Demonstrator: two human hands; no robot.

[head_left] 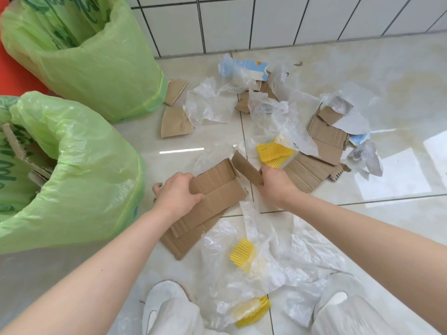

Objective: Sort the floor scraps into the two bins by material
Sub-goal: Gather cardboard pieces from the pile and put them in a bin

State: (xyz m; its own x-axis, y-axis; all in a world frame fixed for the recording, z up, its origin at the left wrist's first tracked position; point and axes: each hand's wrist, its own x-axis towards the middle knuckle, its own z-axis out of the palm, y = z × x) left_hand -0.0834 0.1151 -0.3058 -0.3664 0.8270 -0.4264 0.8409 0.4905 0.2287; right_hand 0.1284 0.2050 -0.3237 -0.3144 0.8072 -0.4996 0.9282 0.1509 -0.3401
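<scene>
Cardboard and clear plastic scraps lie scattered over the tiled floor. My left hand (177, 193) grips the left edge of a large brown cardboard sheet (215, 189) at mid-floor. My right hand (274, 181) holds a narrow cardboard strip (246, 169) that rises just right of that sheet. Two bins lined with green bags stand at the left: the near bin (79, 165) holds cardboard pieces, and what the far bin (96, 59) holds is hidden.
More cardboard (324, 136) lies to the right, two small pieces (175, 122) near the far bin. Crumpled clear plastic (271, 257) with yellow printed patches covers the floor by my white shoes (164, 308). A white tiled wall (242, 20) closes the back.
</scene>
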